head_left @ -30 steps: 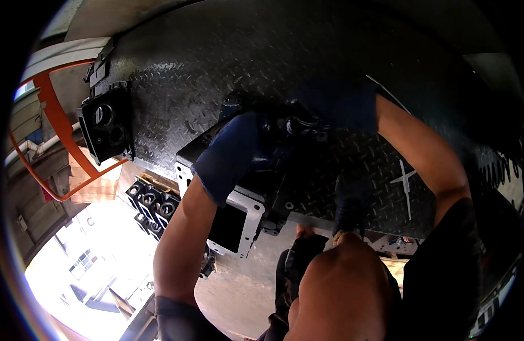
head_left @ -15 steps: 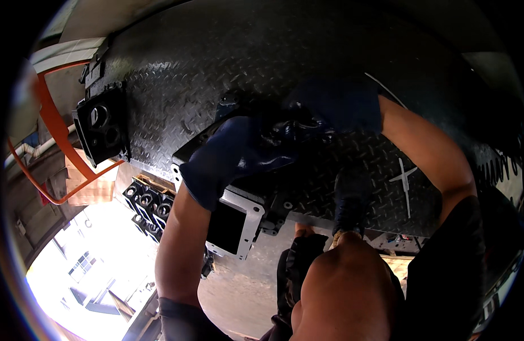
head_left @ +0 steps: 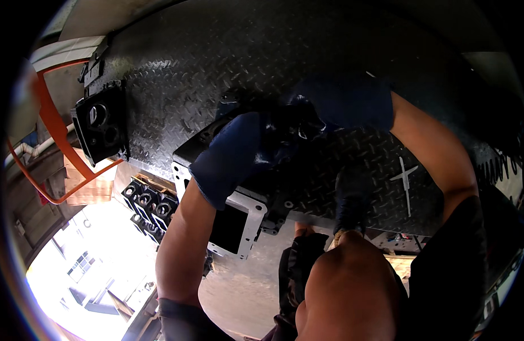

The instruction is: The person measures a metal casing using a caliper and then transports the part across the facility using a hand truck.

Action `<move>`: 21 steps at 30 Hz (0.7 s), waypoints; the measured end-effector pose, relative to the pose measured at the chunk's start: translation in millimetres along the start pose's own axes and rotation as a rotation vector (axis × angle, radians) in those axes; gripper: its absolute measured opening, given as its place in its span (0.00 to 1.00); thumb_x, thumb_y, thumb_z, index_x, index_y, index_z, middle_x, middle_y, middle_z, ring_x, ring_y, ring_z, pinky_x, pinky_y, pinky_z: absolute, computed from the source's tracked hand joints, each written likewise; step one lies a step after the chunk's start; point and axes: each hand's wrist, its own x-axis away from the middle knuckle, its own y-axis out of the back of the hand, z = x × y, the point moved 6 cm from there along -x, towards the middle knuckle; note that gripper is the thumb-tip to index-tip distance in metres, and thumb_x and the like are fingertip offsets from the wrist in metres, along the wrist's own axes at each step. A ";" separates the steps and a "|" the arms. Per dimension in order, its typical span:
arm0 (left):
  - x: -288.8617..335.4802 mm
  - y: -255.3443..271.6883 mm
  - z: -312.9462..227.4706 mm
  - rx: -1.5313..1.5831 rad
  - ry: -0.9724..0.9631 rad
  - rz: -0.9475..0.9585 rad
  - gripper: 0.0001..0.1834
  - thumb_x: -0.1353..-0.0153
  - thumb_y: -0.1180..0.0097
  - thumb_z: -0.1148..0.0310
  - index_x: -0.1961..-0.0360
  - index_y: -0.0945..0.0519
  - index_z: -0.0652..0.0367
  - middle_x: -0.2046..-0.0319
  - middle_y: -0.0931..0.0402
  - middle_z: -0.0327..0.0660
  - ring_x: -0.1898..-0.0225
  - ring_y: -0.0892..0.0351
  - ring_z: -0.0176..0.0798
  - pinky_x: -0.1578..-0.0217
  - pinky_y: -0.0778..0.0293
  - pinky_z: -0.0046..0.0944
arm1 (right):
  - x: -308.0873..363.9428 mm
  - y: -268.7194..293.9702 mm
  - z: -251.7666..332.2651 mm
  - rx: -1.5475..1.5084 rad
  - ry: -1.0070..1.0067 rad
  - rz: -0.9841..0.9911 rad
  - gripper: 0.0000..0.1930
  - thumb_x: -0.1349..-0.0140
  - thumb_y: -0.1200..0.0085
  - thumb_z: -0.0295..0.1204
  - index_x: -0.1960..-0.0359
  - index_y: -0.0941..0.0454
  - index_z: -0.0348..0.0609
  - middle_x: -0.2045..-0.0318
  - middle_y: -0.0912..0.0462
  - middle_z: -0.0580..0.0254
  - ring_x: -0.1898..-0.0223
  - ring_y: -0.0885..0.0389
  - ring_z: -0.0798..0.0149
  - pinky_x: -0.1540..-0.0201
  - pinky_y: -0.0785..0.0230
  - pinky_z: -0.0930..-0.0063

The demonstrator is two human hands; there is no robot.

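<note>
Both my hands wear dark blue gloves and meet over a black metal housing with a pale machined flange. My left hand lies across the top of the housing, its fingers curled inward. To the right, my right hand is bent with its fingers closed close to the left fingertips. Deep shadow and the shiny black glove palms hide whatever lies between them. A small black bracket-like part with holes sits against the housing's near right corner.
The housing rests on a dark tread-plate surface. Another black casting with round openings stands at its left edge, beside an orange frame. Crossed white strips lie to the right. Several castings sit lower left. My foot is on the plate.
My right hand has shifted slightly up and right, covering most of a thin white strip. My left hand has moved slightly right, and its outstretched thumb has drawn in.
</note>
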 end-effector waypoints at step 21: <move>1.1 -2.6 23.5 0.160 0.110 -0.090 0.19 0.50 0.27 0.61 0.63 0.19 0.62 0.71 0.20 0.47 0.68 0.19 0.47 0.66 0.24 0.40 | -6.9 2.2 4.5 0.183 -0.174 0.165 0.16 0.37 0.41 0.31 0.49 0.20 0.43 0.59 0.15 0.54 0.58 0.15 0.59 0.55 0.22 0.66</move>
